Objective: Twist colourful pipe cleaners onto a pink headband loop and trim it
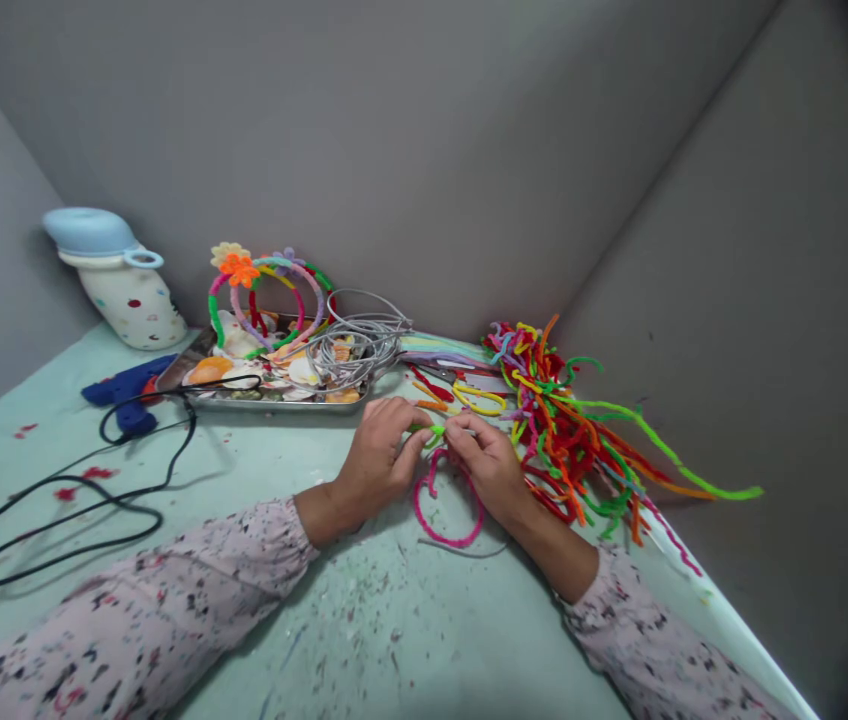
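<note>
My left hand point(386, 450) pinches a short piece of bright green pipe cleaner point(435, 434) between thumb and finger. Meeting it from the other side, my right hand point(485, 455) has its fingertips closed at the green piece's right end. Just below both hands is a pink pipe cleaner point(448, 541) bent into a ring, its inner end curled up. My right fingers partly cover the ring's upper right side. Under the ring a thin grey wire point(461, 553) curves along the table. Whether the green piece is joined to the pink ring is hidden by my fingers.
A metal tray point(281, 404) holds shells, a grey wire coil point(356, 345) and colourful flower-topped hoops point(238, 268). Left of it lie a blue glue gun point(131, 388) with a black cord point(158, 500) and a white bottle point(131, 300). Tangled pipe cleaners point(563, 430) crowd the right edge.
</note>
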Action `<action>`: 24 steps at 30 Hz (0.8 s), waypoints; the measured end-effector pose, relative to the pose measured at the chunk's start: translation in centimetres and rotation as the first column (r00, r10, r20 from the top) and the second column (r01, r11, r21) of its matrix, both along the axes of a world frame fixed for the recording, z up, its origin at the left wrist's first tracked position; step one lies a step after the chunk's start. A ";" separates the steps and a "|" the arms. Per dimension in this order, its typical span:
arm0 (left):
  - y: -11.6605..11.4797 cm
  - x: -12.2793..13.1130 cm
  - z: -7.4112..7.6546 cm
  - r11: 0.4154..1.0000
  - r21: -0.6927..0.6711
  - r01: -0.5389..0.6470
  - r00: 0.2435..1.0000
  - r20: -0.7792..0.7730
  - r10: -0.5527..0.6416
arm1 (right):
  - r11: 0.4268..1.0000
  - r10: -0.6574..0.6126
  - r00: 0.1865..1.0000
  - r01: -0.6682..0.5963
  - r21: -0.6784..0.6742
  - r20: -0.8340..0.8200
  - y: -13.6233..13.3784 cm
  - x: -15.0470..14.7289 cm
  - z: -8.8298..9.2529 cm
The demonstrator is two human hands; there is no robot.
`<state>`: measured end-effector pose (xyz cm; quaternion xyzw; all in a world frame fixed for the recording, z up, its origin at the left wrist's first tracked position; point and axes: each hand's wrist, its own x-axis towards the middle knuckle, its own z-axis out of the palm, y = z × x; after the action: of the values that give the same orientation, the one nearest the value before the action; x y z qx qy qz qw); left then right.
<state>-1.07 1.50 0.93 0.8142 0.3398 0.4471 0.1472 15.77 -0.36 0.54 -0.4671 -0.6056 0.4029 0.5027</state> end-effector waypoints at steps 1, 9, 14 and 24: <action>0.0 0.0 0.0 1.000 0.001 0.000 1.000 0.001 0.000 | 1.000 0.003 1.000 -0.003 0.002 -0.001 0.0 0.0 0.0; 0.0 0.0 0.1 0.999 0.026 0.021 0.999 -0.026 -0.020 | 0.999 0.040 0.999 -0.041 -0.036 -0.032 0.1 0.2 -0.3; 0.0 0.1 0.1 0.999 0.024 0.026 0.999 -0.039 -0.025 | 0.994 0.061 0.996 -0.066 -0.084 -0.059 0.2 0.3 -0.4; 0.0 0.1 0.1 0.999 0.032 0.030 0.999 -0.043 -0.028 | 0.986 0.095 0.987 -0.112 -0.124 -0.130 0.4 0.3 -0.7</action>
<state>-1.01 1.54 1.04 0.8306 0.3237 0.4331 0.1332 16.08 0.00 -0.14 -0.4411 -0.5690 0.4956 0.4860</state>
